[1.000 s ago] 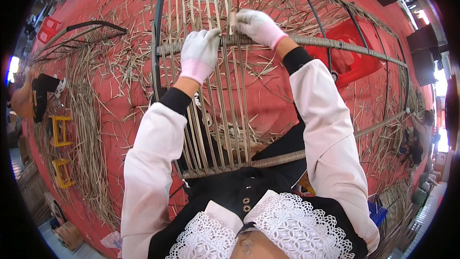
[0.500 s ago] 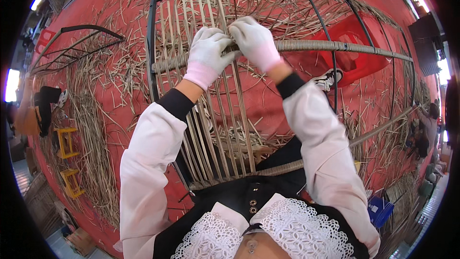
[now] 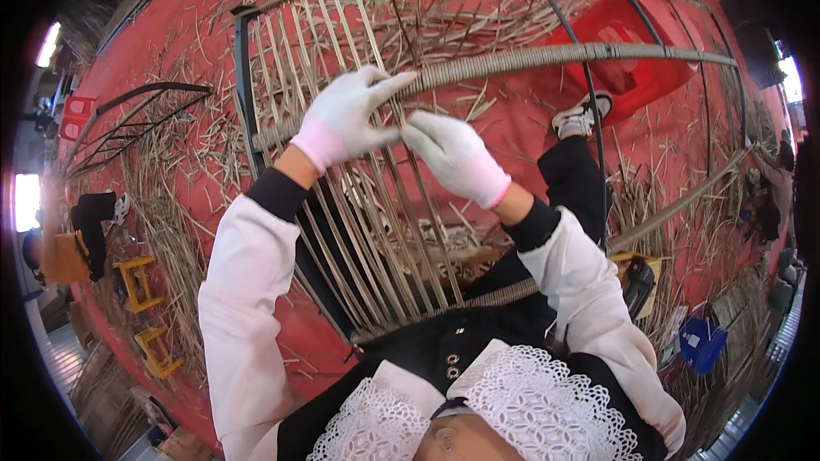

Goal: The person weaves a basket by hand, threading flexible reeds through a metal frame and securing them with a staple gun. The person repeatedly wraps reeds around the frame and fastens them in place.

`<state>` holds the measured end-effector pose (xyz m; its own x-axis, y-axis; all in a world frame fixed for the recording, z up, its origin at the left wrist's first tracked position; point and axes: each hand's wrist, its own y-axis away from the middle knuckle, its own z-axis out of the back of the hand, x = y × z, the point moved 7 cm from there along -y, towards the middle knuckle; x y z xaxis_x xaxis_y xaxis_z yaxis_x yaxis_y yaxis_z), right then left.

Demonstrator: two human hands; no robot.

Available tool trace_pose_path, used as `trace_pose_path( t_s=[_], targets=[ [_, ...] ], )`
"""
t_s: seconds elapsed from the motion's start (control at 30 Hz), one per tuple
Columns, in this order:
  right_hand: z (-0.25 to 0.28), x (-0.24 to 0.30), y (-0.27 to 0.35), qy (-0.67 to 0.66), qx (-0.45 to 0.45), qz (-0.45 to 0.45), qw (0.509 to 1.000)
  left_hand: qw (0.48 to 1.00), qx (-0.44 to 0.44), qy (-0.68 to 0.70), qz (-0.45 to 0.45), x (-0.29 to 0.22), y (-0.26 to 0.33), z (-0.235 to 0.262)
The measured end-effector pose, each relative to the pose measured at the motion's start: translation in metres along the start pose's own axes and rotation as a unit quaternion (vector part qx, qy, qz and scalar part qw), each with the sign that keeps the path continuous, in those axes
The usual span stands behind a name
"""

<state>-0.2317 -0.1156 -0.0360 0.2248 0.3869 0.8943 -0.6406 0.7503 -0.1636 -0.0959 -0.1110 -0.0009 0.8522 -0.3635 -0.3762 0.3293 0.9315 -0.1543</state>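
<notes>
A dark metal frame (image 3: pixel 244 85) lies across my lap, with long flat strips of dried plant fibre (image 3: pixel 376 230) running from its far rail towards me. They pass over a middle bar (image 3: pixel 512 60) bound in tan cord-like fibre. My left hand (image 3: pixel 342 115), in a white glove with a pink cuff, is wrapped over this bar where the strips cross it, its index finger stretched along the bar and its thumb lower down. Just below the bar, my gloved right hand (image 3: pixel 453 154) pinches a strip close to the left thumb. The fingertips partly hide the strip.
Loose fibre scraps (image 3: pixel 478 26) litter the red floor. A red plastic chair-like item (image 3: pixel 632 43) lies beyond the frame on the right. Yellow stools (image 3: pixel 141 284) stand at left, and a blue container (image 3: pixel 703 346) at right. Other people (image 3: pixel 773 192) work at both sides.
My right hand has come down from above the wrapped bar to just below it. The left hand has shifted slightly left, its index finger now extended. The frame sits a little higher in view.
</notes>
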Motion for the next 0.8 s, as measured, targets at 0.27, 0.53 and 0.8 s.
trace_pose_path(
  t_s=[0.27, 0.53, 0.8],
  targets=[
    [0.235, -0.041, 0.27, 0.246, -0.527, -0.13, 0.803, 0.992, 0.014, 0.05, 0.118, 0.021, -0.022, -0.007],
    [0.236, -0.245, 0.71, 0.443, -0.184, -0.728, 0.489, 0.993, 0.001, 0.079, 0.093, 0.039, -0.022, -0.022],
    [0.292, -0.169, 0.615, -0.052, -0.432, -0.561, 0.704, 0.996, -0.037, 0.053, 0.057, 0.029, -0.021, -0.015]
  ],
)
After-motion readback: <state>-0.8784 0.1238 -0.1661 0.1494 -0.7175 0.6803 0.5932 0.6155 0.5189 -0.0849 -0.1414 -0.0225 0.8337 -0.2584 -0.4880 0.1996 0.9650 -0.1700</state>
